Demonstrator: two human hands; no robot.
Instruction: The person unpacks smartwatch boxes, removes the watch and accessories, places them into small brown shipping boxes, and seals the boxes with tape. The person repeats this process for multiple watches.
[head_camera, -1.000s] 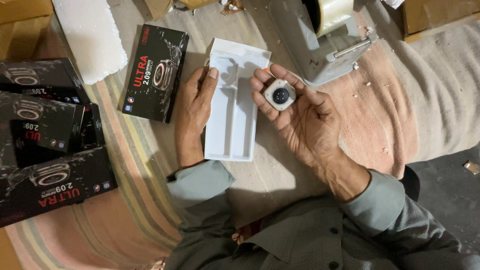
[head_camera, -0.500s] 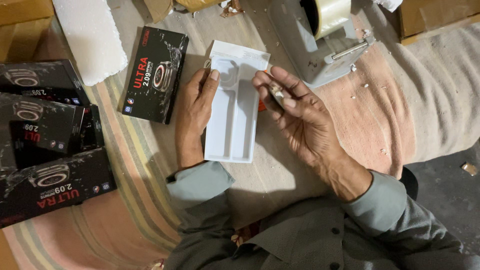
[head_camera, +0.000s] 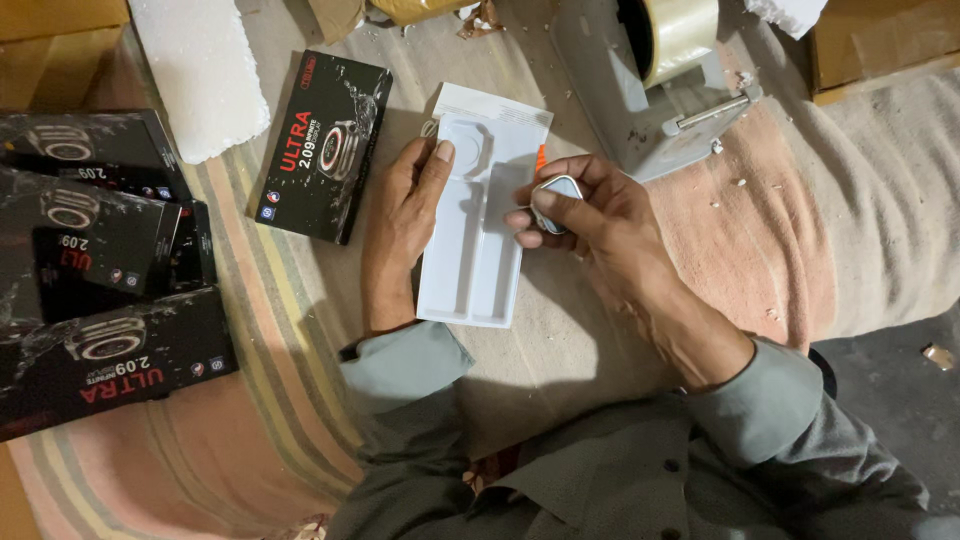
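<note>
So the person is sitting over a striped cloth and the left hand is lying flat along the left edge of a white moulded tray in the middle of the frame, thumb resting up near the round recess at its top, fingers stretched out and not wrapped round anything, just pinning it down. The right hand is hovering just right of the tray, fingertips pinched together on a small silvery watch body, which is sitting right at the tray's right edge, about level with the upper part. I think it's turned edge-on to us, but it's mostly hidden by the fingers, so hard to say which face is up.

If I were doing this bit I'd be keeping that left palm planted so the light tray isn't skating on the cloth, and turning the piece flat before lowering it, holding it by the rim only.

Around them: a black printed box is lying just left of the tray, more black boxes are stacking up at the far left, a white foam slab is at the upper left, and a grey tape dispenser is sitting at the top right.
</note>
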